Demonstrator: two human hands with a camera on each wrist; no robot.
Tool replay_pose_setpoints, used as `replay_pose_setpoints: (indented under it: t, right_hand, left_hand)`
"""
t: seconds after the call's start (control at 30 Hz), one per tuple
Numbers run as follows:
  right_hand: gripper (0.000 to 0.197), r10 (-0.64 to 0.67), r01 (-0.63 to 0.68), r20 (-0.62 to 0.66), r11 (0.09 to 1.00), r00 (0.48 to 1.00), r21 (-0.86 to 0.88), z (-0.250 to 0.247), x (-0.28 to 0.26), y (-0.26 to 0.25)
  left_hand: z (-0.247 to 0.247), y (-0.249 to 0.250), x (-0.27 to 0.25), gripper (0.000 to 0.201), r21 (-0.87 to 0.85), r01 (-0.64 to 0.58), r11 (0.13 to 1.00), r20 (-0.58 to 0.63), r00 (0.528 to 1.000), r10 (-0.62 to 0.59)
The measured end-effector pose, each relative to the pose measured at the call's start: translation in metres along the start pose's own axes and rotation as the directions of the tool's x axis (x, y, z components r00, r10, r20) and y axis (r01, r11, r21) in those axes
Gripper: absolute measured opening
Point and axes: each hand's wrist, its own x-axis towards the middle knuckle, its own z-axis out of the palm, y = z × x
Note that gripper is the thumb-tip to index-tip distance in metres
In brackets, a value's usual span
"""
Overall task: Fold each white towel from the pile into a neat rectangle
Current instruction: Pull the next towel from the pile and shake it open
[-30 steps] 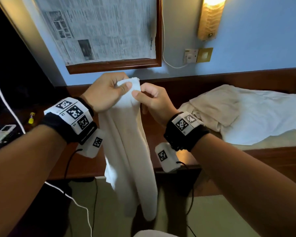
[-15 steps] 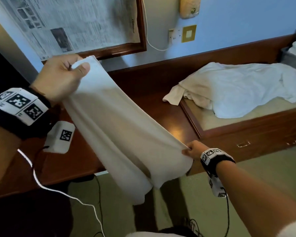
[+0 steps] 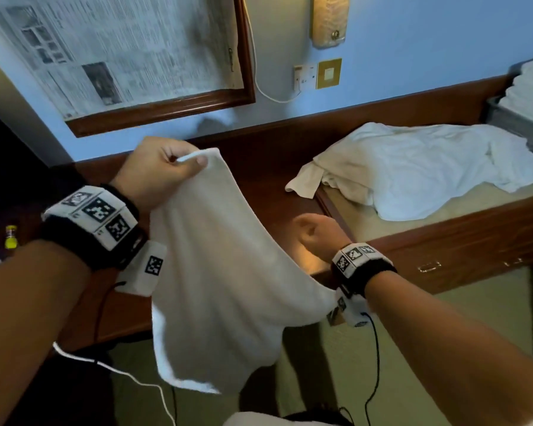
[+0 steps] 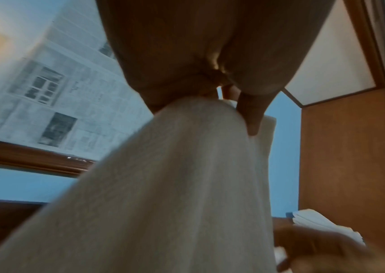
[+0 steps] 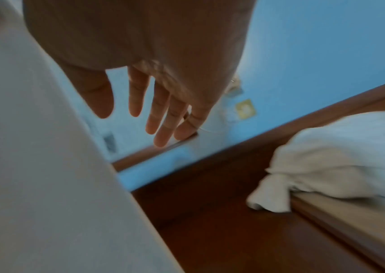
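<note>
Towel: the white towel (image 3: 228, 272) is hanging in the air in front of the wooden surface (image 3: 274, 192), draping from its top corner.
Left hand: the left hand (image 3: 154, 176) is pinching that corner, fingers (image 4: 252, 114) clenched on the cloth.
Right hand: the right hand (image 3: 317, 235) is hovering beside the towel's right edge; the wrist view is showing fingers (image 5: 161, 118) straight, released.
Pile: the pile (image 3: 413, 167) is lying well apart, right, overhanging the surface's raised edge.
</note>
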Motion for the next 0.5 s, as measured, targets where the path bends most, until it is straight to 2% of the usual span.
replay_pose_setpoints:
  t: [0.07, 0.13, 0.17, 0.23, 0.27, 0.37, 0.43, 0.5]
  right_hand:
    - [0.045, -0.216, 0.209, -0.001, 0.946, 0.976, 0.249, -0.019, 0.010, -0.052]
    - [0.047, -0.367, 0.315, 0.048, 0.852, 0.929, 0.418, -0.040, 0.017, -0.091]
    - [0.041, -0.432, 0.365, 0.043, 0.807, 0.901, 0.464, -0.049, 0.021, -0.104]
    - [0.016, -0.493, 0.443, -0.024, 0.759, 0.870, 0.477, -0.060, 0.028, -0.119]
    - [0.011, -0.495, 0.463, -0.065, 0.748, 0.866, 0.474, -0.063, 0.032, -0.123]
    - [0.016, -0.504, 0.509, -0.145, 0.726, 0.851, 0.462, -0.069, 0.044, -0.137]
    - [0.016, -0.532, 0.559, -0.193, 0.711, 0.824, 0.428, -0.076, 0.051, -0.153]
    - [0.017, -0.560, 0.606, -0.234, 0.709, 0.795, 0.361, -0.087, 0.059, -0.170]
  left_hand:
    - [0.017, 0.011, 0.004, 0.020, 0.011, -0.016, 1.000, 0.080, 0.997, 0.015]
    - [0.027, 0.020, 0.007, 0.021, -0.005, -0.003, 1.000, 0.132, 0.991, 0.003]
    - [0.029, 0.023, 0.008, 0.021, -0.021, 0.000, 1.000, 0.144, 0.990, 0.003]
    - [0.029, 0.026, 0.012, 0.021, -0.028, -0.008, 1.000, 0.133, 0.991, 0.012]
    - [0.028, 0.027, 0.013, 0.021, -0.026, -0.006, 1.000, 0.119, 0.993, 0.009]
    - [0.023, 0.028, 0.015, 0.022, -0.082, 0.039, 0.996, 0.023, 0.999, -0.037]
    - [0.024, 0.027, 0.011, 0.027, -0.258, 0.088, 0.962, -0.066, 0.992, -0.108]
    - [0.028, 0.019, 0.002, 0.031, -0.463, 0.120, 0.878, -0.123, 0.973, -0.197]
